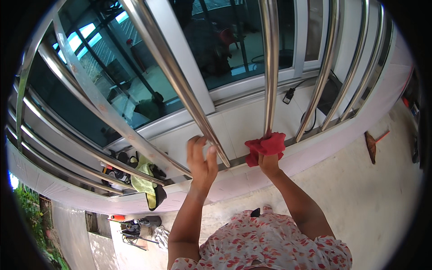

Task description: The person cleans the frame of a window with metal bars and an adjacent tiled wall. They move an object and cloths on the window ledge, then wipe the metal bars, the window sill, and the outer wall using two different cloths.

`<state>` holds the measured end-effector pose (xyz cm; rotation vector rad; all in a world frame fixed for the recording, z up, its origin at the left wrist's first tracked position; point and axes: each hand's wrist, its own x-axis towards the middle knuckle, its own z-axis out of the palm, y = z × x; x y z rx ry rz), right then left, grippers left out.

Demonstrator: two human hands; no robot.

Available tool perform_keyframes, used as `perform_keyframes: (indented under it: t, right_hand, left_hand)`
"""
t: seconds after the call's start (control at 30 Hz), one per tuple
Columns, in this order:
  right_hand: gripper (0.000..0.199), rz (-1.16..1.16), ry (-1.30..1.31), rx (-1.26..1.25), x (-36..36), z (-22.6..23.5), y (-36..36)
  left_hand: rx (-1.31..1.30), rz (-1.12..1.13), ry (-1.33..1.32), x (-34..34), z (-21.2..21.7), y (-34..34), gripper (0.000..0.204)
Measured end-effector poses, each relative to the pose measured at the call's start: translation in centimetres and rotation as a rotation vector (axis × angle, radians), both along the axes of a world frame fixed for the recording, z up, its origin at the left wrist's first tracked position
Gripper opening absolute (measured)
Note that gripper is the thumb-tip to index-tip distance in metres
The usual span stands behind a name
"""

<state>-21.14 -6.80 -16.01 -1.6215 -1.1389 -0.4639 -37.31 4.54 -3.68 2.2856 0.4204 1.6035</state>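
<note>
My right hand (269, 164) grips a red cloth (270, 145), which is bunched round the foot of a shiny metal bar (271, 72) where it meets the lower rail. Part of the fingers is hidden under the cloth. To the left, my left hand (201, 162) is raised close to the base of another metal bar (180, 85). Its fingers are loosely bent and apart, with nothing in them. Whether its fingertips touch that bar I cannot tell.
Behind the bars, a tiled ledge (225, 128) runs below sliding glass windows (229, 49). A black adapter (289, 95) with a cable lies there. At left, a yellow-green cloth (145, 177) hangs over the rail beside several small items. Tools (135, 229) lie on the floor lower left.
</note>
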Motion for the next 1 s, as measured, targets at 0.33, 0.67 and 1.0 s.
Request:
perform_keyframes:
  t: [0.33,0.67,1.0]
  right_hand:
    - [0.014,0.134,0.243,0.221,-1.5,2.1,-2.1]
    - [0.031,-0.27,-0.119,0.113,-8.1,20.1,-1.6]
    - [0.028,0.51,0.216,0.479,-8.2,24.7,8.7]
  left_hand:
    - [-0.494,0.035,-0.352,-4.4,2.9,3.0,0.028]
    - [-0.656,0.048,-0.378,-4.4,-0.1,5.6,0.025]
    - [-0.655,0.033,-0.402,-4.4,-0.5,5.6,0.023]
